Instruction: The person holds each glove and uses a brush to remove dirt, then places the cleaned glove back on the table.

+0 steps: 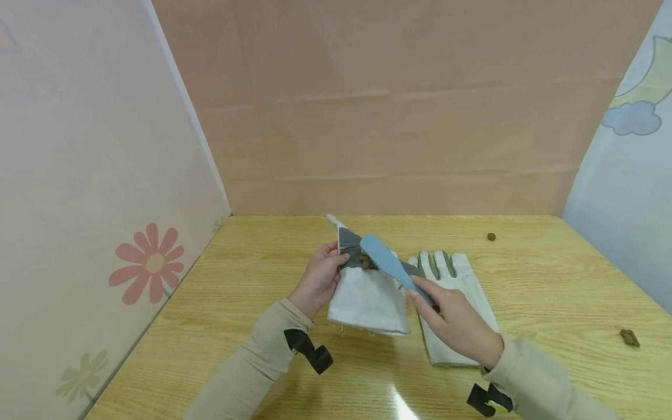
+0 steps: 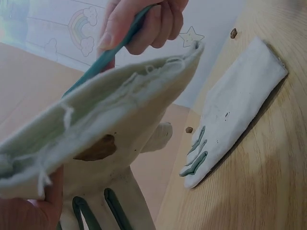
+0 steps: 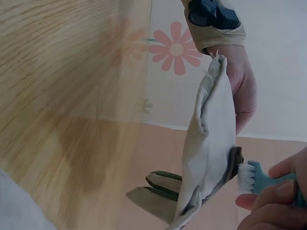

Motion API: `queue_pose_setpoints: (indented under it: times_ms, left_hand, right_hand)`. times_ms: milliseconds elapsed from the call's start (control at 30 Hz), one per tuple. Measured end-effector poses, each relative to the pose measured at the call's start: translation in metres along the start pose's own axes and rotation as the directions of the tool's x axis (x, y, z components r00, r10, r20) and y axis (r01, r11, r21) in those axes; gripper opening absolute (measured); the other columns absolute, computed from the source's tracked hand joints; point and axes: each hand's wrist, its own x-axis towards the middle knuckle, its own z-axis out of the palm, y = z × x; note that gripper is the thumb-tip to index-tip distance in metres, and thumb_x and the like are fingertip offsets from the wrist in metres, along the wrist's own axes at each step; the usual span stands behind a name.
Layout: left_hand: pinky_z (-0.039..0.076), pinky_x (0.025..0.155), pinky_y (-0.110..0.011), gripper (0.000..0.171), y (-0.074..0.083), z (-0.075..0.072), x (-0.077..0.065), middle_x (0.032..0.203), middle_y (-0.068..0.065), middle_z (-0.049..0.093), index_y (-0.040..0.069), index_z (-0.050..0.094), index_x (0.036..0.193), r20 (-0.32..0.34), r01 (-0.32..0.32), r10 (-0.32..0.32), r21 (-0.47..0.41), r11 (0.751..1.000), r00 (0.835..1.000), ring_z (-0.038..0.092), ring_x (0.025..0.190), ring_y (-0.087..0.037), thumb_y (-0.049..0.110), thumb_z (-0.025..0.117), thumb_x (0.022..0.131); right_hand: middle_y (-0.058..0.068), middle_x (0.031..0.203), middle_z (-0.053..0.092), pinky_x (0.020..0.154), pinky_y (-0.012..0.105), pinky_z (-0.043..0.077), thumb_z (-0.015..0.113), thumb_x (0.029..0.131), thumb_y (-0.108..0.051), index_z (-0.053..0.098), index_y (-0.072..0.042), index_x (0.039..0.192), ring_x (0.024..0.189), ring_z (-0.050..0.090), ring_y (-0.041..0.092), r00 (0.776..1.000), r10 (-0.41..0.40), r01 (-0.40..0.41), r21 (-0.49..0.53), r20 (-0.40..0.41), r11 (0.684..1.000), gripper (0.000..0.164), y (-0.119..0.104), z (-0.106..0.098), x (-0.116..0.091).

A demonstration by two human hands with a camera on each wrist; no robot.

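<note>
Brush [image 1: 382, 255] in right grip [image 1: 455, 321] faces brown clump [image 3: 234, 163] on the glove [image 1: 367, 300] that left grip [image 1: 320, 274] holds

I see blue brush [image 1: 387, 262] in right hand [image 1: 459, 321], white bristles [image 3: 246, 178]; white-and-grey glove [image 1: 364, 300] in left hand [image 1: 319, 274]; green-trimmed white glove [image 1: 464, 278] below right hand; yellow wood-grain table [image 1: 241, 256] under both.

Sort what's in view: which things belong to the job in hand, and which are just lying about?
In the job:
- held glove, in the left hand
- blue brush, in the right hand
- brown lump on that glove

Apparently just lying about, on the table:
- second glove
- far brown bit
- near brown bit
</note>
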Motion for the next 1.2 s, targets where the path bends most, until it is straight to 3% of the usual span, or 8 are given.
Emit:
queue_pose_setpoints:
  times_ms: [100,167,367,733,1200]
  left_hand:
    - [0.052,0.080,-0.025,0.042,0.000,0.000,-0.001,0.135,-0.025,0.047,-0.002,0.030,0.138,0.019,-0.007,0.007,-0.010,1.000,1.000,0.063,0.102,-0.020,0.000,0.038,0.097]
    - [0.052,0.082,-0.026,0.041,0.000,0.000,-0.001,0.131,-0.022,0.051,-0.002,0.031,0.137,0.024,-0.009,0.010,-0.017,1.000,1.000,0.063,0.105,-0.020,-0.001,0.038,0.096]
    - [0.052,0.076,-0.022,0.039,0.000,0.001,-0.001,0.109,-0.009,0.059,-0.004,0.034,0.134,0.018,-0.020,0.021,-0.035,0.999,1.000,0.064,0.086,-0.007,-0.002,0.039,0.095]
    - [0.049,0.073,-0.018,0.042,0.003,-0.001,-0.001,0.128,-0.020,0.051,-0.002,0.033,0.136,0.005,-0.018,0.019,-0.018,1.000,1.000,0.061,0.087,-0.004,-0.002,0.039,0.095]
    - [0.050,0.068,-0.019,0.043,0.003,-0.001,0.000,0.119,-0.016,0.055,-0.004,0.031,0.136,-0.006,-0.020,0.020,-0.041,0.999,1.000,0.060,0.078,-0.004,-0.005,0.039,0.094]
  right_hand:
    - [-0.012,0.054,0.033,0.040,0.017,0.028,0.044,0.099,-0.014,0.054,-0.002,0.126,0.043,0.021,-0.005,0.998,-0.030,0.028,-0.027,-0.047,0.999,0.031,-0.002,-0.002,0.000]
    - [-0.013,0.054,0.034,0.040,0.017,0.029,0.046,0.098,-0.013,0.054,-0.001,0.126,0.043,0.021,-0.006,0.996,-0.056,0.054,-0.043,-0.063,0.998,0.031,-0.003,-0.002,0.001]
    - [-0.015,0.051,0.032,0.041,0.016,0.029,0.051,0.096,-0.012,0.056,0.002,0.123,0.044,0.021,-0.007,0.993,-0.110,0.104,-0.119,-0.046,0.987,0.031,-0.001,0.003,0.000]
    - [-0.014,0.050,0.032,0.039,0.017,0.028,0.053,0.095,-0.012,0.057,0.002,0.123,0.043,0.020,-0.007,0.994,-0.080,0.069,-0.132,-0.074,0.989,0.031,0.007,-0.002,0.000]
    - [-0.012,0.050,0.032,0.040,0.017,0.027,0.051,0.096,-0.013,0.056,0.002,0.124,0.043,0.019,-0.005,0.997,-0.032,0.024,-0.121,-0.067,0.992,0.032,0.015,-0.007,-0.004]
